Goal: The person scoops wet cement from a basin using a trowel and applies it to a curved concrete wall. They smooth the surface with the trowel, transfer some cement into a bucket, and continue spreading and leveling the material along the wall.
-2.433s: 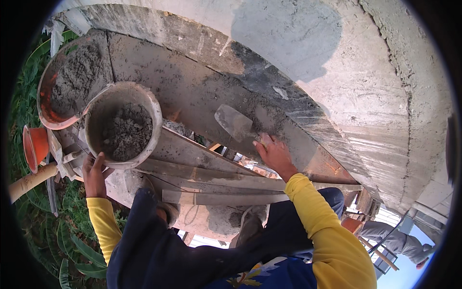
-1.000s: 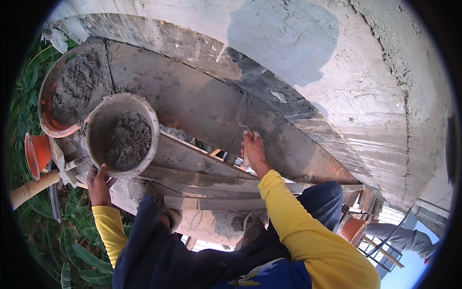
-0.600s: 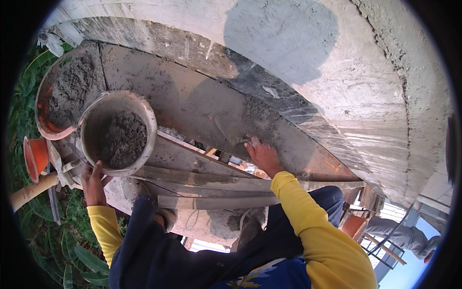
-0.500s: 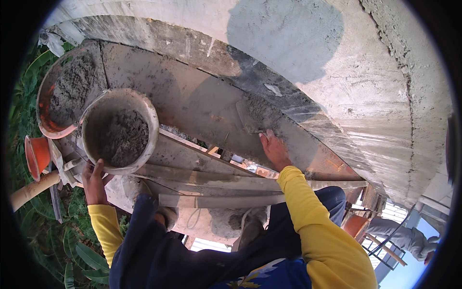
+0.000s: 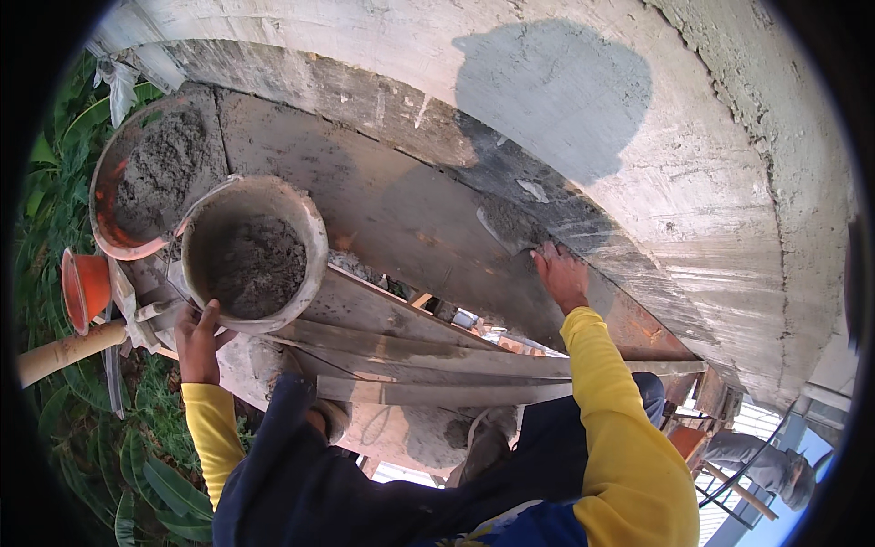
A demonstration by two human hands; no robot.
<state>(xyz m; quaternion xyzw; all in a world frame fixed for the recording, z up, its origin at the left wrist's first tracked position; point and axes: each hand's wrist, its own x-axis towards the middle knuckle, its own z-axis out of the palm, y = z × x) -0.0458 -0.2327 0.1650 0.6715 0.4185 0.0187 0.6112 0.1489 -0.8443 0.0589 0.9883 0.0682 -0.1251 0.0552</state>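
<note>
My left hand (image 5: 198, 342) grips the near rim of a mortar-crusted bucket (image 5: 314, 232), thumb over the edge. Inside lies wet grey mortar (image 5: 255, 264). On the right, my right hand (image 5: 560, 275) is closed on what looks like a trowel (image 5: 499, 224); its handle is mostly hidden by the fingers. The flat blade carries mortar and lies low over the grey-smeared board (image 5: 410, 219), beside the foot of the curved concrete wall (image 5: 374, 100).
A round orange tub (image 5: 102, 205) of mortar stands beyond the bucket, with a small orange bucket (image 5: 87, 290) at left. Long boards (image 5: 437, 392) cross before my knees, with gaps (image 5: 465, 319) between planks. Plants grow below left. Another person's grey-clothed leg (image 5: 743, 456) shows at right.
My right hand and the trowel have shifted a little right and closer to the wall's foot. The left hand keeps its hold on the bucket. The whole view has shifted slightly.
</note>
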